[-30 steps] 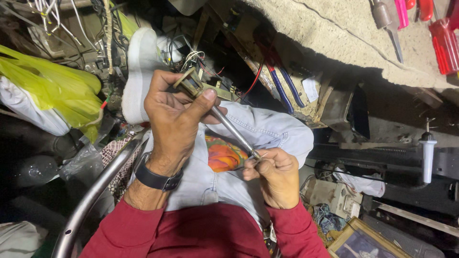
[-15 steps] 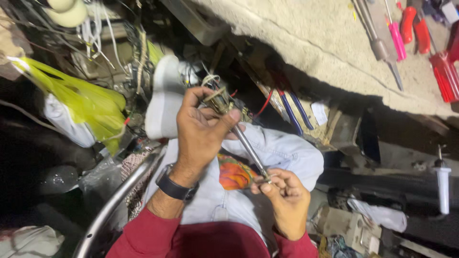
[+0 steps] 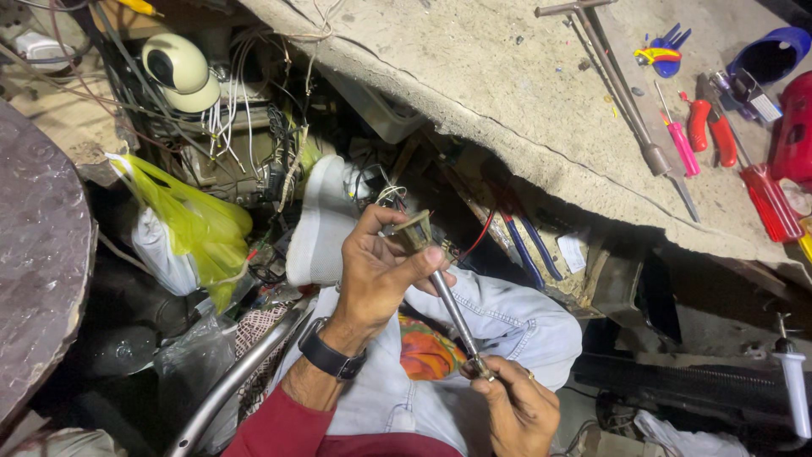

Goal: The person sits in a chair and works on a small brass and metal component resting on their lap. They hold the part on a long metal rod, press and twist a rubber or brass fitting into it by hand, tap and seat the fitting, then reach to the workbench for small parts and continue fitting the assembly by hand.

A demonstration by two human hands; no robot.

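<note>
Metal rod [image 3: 452,315] slants across my lap over my jeans [image 3: 507,326], its upper end carrying a small brownish block [image 3: 413,231] with thin wires [image 3: 387,195] sprouting from it. My left hand [image 3: 376,271] is closed around that block, thumb pressed on top, while my right hand [image 3: 516,406] pinches the rod's lower tip between thumb and fingertips. To do this well, I judge I should keep the block clamped steady, turn only from the lower end, and keep the wires out from under my thumb so they don't snag or tear.

Beyond my white shoe [image 3: 326,224], a yellow-green plastic bag [image 3: 190,224] hangs bulging; what fills it I cannot tell. A white bag [image 3: 161,254] sits just beside it, contents hidden. Up on the concrete bench [image 3: 474,76], a blue container [image 3: 774,55] lies near red-handled screwdrivers [image 3: 770,199]; its inside looks dark.
</note>
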